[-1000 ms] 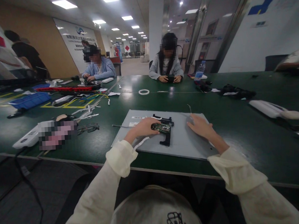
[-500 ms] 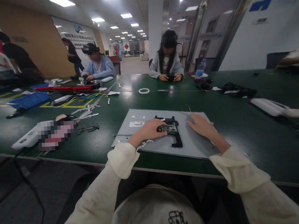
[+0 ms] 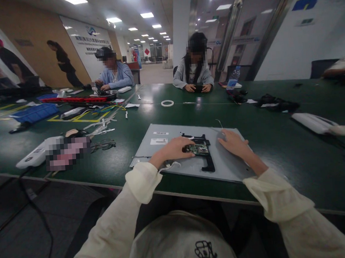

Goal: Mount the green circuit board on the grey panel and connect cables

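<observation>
A flat grey metal panel with white labels lies on the green table before me. On it sits a black plastic bracket, with a green circuit board over its middle. My left hand grips the board's left edge between thumb and fingers. Its fingertips hide that end of the board. My right hand rests on the panel's right part, fingers apart, holding nothing. A thin white wire sticks up just beyond its fingertips. A pale ribbon or cable lies by my left wrist.
Left of the panel are eyeglasses and a white device with a black cable. Farther off lie a blue tray, a tape roll and a water bottle. Another white device is at right. Two people sit across the table.
The view has shifted slightly, so the panel and hands appear a little farther right. Both hands keep nearly the same pose. A standing person at the back left has moved left.
</observation>
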### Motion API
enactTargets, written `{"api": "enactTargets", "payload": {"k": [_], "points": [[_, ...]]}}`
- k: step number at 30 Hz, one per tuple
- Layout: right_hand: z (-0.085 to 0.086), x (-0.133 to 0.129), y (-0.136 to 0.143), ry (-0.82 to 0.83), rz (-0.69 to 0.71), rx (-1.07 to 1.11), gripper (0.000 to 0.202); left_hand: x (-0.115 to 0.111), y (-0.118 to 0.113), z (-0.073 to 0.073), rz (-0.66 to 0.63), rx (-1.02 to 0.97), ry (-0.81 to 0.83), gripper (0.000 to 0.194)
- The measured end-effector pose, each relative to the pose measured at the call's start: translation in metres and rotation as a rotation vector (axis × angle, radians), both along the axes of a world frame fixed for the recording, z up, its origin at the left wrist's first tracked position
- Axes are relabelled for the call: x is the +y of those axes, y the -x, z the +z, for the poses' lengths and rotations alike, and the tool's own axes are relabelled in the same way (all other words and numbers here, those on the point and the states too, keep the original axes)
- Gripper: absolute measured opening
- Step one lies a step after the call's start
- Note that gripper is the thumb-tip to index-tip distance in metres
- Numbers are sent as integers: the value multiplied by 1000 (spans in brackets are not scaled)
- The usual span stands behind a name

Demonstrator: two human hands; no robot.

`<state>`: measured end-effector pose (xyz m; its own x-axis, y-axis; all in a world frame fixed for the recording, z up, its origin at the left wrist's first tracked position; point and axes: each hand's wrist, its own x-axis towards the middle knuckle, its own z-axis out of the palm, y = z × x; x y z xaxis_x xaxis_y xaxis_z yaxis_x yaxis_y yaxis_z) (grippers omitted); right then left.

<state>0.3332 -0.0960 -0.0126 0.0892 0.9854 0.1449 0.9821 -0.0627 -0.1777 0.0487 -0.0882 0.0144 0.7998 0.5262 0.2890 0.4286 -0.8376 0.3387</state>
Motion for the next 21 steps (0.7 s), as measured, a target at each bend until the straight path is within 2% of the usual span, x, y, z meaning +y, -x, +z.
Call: {"api": "enactTargets", "payload": {"k": [3, 15, 21], "points": [[1, 0, 1, -1, -38, 35, 52, 2, 1, 1, 11, 5, 5, 42], [-2, 3, -3, -104, -32, 91, 55, 8, 4, -6, -5, -86, 57, 42], [-1, 10, 0, -160, -36, 178, 55, 13, 8, -4, 44, -117, 28, 33]]}}
